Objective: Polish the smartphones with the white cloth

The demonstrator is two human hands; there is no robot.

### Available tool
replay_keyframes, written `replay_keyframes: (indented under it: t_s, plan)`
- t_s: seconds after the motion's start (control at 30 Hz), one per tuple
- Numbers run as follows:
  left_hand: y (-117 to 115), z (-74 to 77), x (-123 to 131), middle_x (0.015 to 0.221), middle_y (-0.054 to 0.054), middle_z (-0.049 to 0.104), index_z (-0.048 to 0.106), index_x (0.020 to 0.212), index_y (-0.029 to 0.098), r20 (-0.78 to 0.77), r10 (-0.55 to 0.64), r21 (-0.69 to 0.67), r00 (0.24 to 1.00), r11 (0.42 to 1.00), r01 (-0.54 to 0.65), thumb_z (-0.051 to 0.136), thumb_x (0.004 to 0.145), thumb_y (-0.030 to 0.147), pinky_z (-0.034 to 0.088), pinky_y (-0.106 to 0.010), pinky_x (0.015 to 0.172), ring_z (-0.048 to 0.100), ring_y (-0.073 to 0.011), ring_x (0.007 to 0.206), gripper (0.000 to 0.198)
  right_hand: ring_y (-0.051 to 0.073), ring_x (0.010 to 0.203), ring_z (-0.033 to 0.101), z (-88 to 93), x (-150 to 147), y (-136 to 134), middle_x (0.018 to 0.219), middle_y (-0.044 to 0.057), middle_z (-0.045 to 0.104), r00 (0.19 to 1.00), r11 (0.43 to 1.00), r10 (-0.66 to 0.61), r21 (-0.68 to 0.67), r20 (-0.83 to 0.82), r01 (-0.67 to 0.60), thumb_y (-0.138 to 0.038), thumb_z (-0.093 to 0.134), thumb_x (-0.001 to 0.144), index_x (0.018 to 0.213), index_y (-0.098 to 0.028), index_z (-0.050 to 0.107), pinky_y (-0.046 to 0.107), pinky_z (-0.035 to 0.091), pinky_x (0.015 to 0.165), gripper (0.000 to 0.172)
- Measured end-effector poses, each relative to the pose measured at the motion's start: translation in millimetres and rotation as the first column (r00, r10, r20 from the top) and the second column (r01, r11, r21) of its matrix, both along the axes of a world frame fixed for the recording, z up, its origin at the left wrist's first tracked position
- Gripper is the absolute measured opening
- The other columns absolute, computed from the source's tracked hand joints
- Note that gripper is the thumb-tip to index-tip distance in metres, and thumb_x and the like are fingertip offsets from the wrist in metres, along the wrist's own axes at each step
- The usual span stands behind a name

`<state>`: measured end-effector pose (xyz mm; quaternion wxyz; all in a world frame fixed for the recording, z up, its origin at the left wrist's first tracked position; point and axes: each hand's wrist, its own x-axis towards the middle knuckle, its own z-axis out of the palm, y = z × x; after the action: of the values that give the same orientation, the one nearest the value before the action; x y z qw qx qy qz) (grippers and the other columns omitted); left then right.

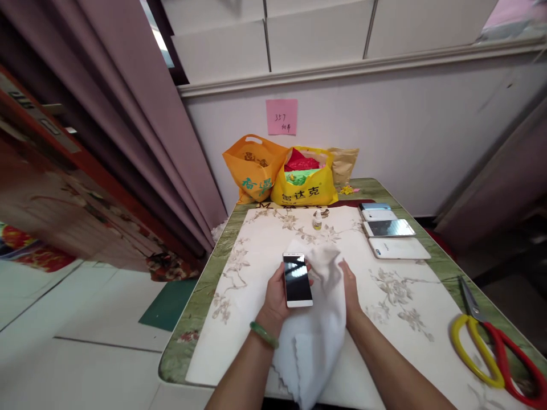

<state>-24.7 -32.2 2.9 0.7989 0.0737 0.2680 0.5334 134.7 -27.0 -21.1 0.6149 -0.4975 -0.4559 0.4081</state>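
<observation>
My left hand (274, 300) holds a white smartphone (297, 280) screen up, fingers wrapped round its edges; a green bangle sits on that wrist. My right hand (350, 289) grips a white cloth (318, 319) that drapes from beside the phone down over the table's near edge. Both hands are above a white floral sheet (397, 296) spread on the table.
Several more phones (391, 233) lie in a row at the right. A small bottle (317, 220) stands at the sheet's far end. Orange and yellow bags (280, 176) stand against the wall. Yellow and red scissors (491, 341) lie at the right edge of the green table (188, 319).
</observation>
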Motion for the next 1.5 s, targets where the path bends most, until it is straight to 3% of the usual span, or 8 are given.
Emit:
replay_keyframes:
  t_s: [0.27,0.5,0.63,0.9,1.0,1.17,1.37,1.5]
  plan:
    - [1.7,-6.0,-1.6,0.092,-0.011,0.073,0.067,0.098,0.010,0.059,-0.053,-0.086,0.997,0.995,0.058,0.053,0.089,0.044,0.048,-0.037,0.093,0.065,-0.0253,0.098,0.038,0.023,0.108,0.054,5.6,-23.8,-17.8,0.120,0.007,0.064,0.617,0.797,-0.125,0.449,0.777,-0.404,-0.010,0.044,0.090,0.110,-0.023,0.064,0.042,0.044,0.093,0.030]
    - [-0.5,-9.2,-1.1,0.099,-0.014,0.072,0.065,0.110,0.010,0.016,-0.073,-0.056,0.997,0.996,0.074,0.052,0.086,0.054,0.048,-0.042,0.091,0.066,-0.0295,0.099,0.052,0.022,0.100,0.056,42.6,-2.8,-27.4,0.125,0.006,0.062,0.450,0.860,-0.231,0.397,0.863,-0.319,-0.009,0.040,0.090,0.129,-0.025,0.055,0.037,0.043,0.083,0.045]
    - [-0.8,-7.9,0.2,0.102,-0.015,0.072,0.065,0.113,0.010,0.001,-0.072,-0.047,0.997,0.996,0.072,0.052,0.085,0.056,0.049,-0.044,0.090,0.066,-0.0310,0.098,0.056,0.025,0.104,0.056,72.8,11.9,-34.3,0.127,0.005,0.061,0.442,0.883,-0.341,0.444,0.830,-0.152,-0.012,0.042,0.090,0.120,-0.025,0.061,0.039,0.042,0.086,0.039]
    - [-3.9,-1.2,-1.1,0.110,-0.014,0.070,0.059,0.124,0.013,0.000,-0.106,0.003,0.994,0.994,0.106,0.048,0.087,0.056,0.049,-0.043,0.091,0.065,-0.0296,0.102,0.058,0.024,0.131,0.042,58.1,1.3,-32.0,0.144,0.009,0.045,0.540,0.927,0.042,0.169,0.841,-0.334,-0.033,0.040,0.096,0.143,-0.020,0.037,0.044,0.035,0.106,0.048]
    - [-3.7,0.3,-0.7,0.105,-0.014,0.072,0.060,0.122,0.013,0.002,-0.115,0.003,0.993,0.993,0.115,0.049,0.086,0.057,0.049,-0.044,0.089,0.066,-0.0304,0.100,0.059,0.021,0.113,0.057,59.6,10.9,-32.2,0.124,0.007,0.061,0.649,0.962,-0.062,0.218,0.758,-0.163,-0.034,0.040,0.097,0.125,-0.023,0.056,0.035,0.045,0.095,0.035]
    - [-1.7,0.9,-0.3,0.098,-0.011,0.073,0.065,0.112,0.014,0.013,-0.149,0.021,0.989,0.989,0.149,0.055,0.083,0.056,0.052,-0.039,0.082,0.068,-0.0271,0.090,0.053,0.014,0.067,0.062,55.8,-2.9,-45.2,0.079,0.002,0.066,0.555,0.975,-0.010,0.131,0.832,-0.179,-0.043,0.052,0.092,0.084,-0.023,0.064,0.025,0.044,0.063,0.025]
    - [-8.4,-2.0,4.4,0.081,-0.003,0.071,0.065,0.103,0.016,-0.239,0.070,0.085,0.969,0.995,-0.051,0.077,0.069,0.027,0.049,-0.027,0.067,0.065,-0.0167,0.068,0.037,0.018,0.070,0.061,39.6,-28.7,-52.1,0.086,0.003,0.063,0.444,0.984,0.129,-0.060,0.887,-0.166,-0.037,0.060,0.083,0.093,-0.022,0.056,0.027,0.043,0.058,0.018]
    - [-11.6,-1.9,8.4,0.081,-0.002,0.070,0.064,0.101,0.016,-0.327,0.119,0.136,0.937,0.988,-0.078,0.079,0.060,0.014,0.048,-0.027,0.067,0.063,-0.0154,0.066,0.044,0.016,0.069,0.060,43.7,-14.2,-52.8,0.084,0.001,0.063,0.502,0.965,0.204,-0.086,0.840,-0.249,-0.022,0.046,0.087,0.090,-0.023,0.058,0.027,0.044,0.061,0.012]
